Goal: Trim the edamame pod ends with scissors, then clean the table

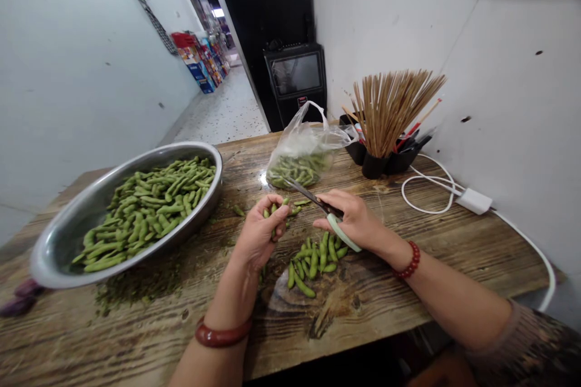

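Green edamame pods (273, 208) are gripped in my left hand (258, 230), whose fingers curl around them. My right hand (356, 217) is closed on a pair of scissors (334, 225) with pale green handles. Their dark blades point up and left, above the table near the pods in my left hand. A small pile of edamame pods (313, 263) lies on the wood between my wrists. Behind the blades, a clear plastic bag (302, 145) holds more pods.
A big metal bowl (218, 172) of pods stands at the left, with green trimmings (136, 287) beside it. At the back right are black holders (374, 166) with wooden skewers (390, 109). A white cable and adapter (474, 201) lie by the wall.
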The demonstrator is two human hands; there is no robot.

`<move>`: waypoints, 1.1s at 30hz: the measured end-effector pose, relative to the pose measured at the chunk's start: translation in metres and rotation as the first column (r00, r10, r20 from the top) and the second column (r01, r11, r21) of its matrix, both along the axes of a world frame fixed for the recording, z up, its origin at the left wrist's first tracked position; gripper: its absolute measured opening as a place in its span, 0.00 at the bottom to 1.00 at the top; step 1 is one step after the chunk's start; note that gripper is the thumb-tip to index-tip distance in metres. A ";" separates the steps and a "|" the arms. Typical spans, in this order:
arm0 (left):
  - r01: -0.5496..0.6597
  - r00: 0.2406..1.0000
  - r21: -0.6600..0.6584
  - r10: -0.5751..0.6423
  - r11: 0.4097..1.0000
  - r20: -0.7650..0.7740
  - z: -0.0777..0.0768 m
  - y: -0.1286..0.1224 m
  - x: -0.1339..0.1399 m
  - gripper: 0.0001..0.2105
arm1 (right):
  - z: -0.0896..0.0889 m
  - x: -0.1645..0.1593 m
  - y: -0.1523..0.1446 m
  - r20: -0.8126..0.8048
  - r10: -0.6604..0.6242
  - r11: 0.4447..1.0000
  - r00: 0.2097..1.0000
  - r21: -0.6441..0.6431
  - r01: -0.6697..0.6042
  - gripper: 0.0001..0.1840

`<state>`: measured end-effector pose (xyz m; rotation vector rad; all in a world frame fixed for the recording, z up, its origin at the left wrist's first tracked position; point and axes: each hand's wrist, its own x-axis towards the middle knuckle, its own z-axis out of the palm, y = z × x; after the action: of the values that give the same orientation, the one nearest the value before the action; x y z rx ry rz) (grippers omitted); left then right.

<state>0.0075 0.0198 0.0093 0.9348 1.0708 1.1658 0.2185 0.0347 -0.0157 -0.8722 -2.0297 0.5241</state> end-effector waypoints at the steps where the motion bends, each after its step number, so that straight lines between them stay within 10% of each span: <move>1: -0.004 1.000 0.000 0.004 1.000 -0.008 0.000 0.000 0.001 0.14 | 0.000 0.000 0.000 0.011 0.002 1.000 1.000 -0.011 -0.002 0.25; 33: -0.038 0.949 0.134 0.078 0.990 -0.306 -0.002 -0.004 0.011 0.09 | -0.001 -0.006 -0.007 0.043 0.143 0.988 0.989 -0.069 -0.140 0.22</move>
<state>0.0182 0.0156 0.0070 1.2227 1.2945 1.1696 0.2127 0.0276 -0.0171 -0.7901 -2.1394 0.6577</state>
